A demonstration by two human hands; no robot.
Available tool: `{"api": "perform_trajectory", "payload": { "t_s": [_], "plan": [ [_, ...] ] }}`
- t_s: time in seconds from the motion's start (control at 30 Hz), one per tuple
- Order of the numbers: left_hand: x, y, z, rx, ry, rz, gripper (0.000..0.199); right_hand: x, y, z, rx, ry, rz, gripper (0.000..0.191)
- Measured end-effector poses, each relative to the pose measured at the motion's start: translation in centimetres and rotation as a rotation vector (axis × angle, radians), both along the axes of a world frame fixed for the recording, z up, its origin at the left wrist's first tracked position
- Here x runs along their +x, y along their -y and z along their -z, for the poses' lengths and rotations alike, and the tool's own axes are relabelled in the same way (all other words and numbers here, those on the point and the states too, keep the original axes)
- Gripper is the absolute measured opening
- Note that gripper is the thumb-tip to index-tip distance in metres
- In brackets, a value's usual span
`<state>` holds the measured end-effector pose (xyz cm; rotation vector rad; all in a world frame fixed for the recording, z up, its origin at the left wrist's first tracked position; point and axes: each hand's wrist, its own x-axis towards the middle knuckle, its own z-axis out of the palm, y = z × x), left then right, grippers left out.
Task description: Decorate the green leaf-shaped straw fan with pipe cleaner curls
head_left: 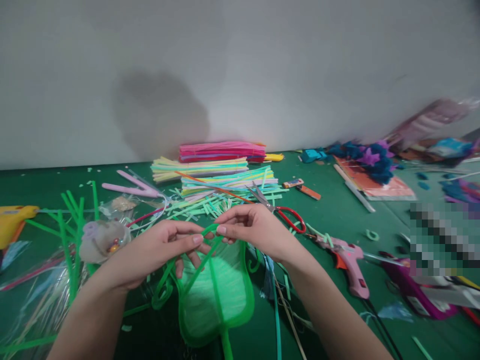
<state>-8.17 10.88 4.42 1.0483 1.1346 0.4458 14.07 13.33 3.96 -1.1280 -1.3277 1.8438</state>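
In front of me is a green fan-shaped piece (234, 287) with a pale green, streaky middle, a fuzzy rim and a central stem. A green pipe cleaner (204, 262) slants over its upper part and bends in a small curve at the top. My left hand (178, 242) pinches this curve between thumb and forefinger, its other fingers loosely curled below. From the other side, my right hand (253, 225) grips the same curve with thumb and fingertips. Green curls (163, 292) hang at the piece's left side.
Behind my hands lie bundles of pastel pipe cleaners (202, 167) and pink ones (221, 151). Red-handled scissors (290, 220) and a pink glue gun (352, 270) are on the right. A yellow glue gun (17, 222) and a cup of beads (99, 245) stand left.
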Motion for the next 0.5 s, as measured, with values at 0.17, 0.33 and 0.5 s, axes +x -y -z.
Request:
{"api": "perform_trajectory", "payload": {
  "t_s": [0.17,0.33,0.5],
  "plan": [
    [0.1,-0.1,-0.3,0.051,-0.006,0.001,0.035,-0.1,0.2,0.1,-0.016,-0.024,0.001,0.033],
    [0.1,-0.2,-0.9,0.113,0.000,-0.067,0.031,-0.3,1.5,1.0,0.262,-0.031,0.160,0.026],
    [0.3,-0.2,-0.9,0.138,0.028,-0.069,0.029,0.4,2.6,1.1,1.189,0.389,0.146,0.020]
  ]
}}
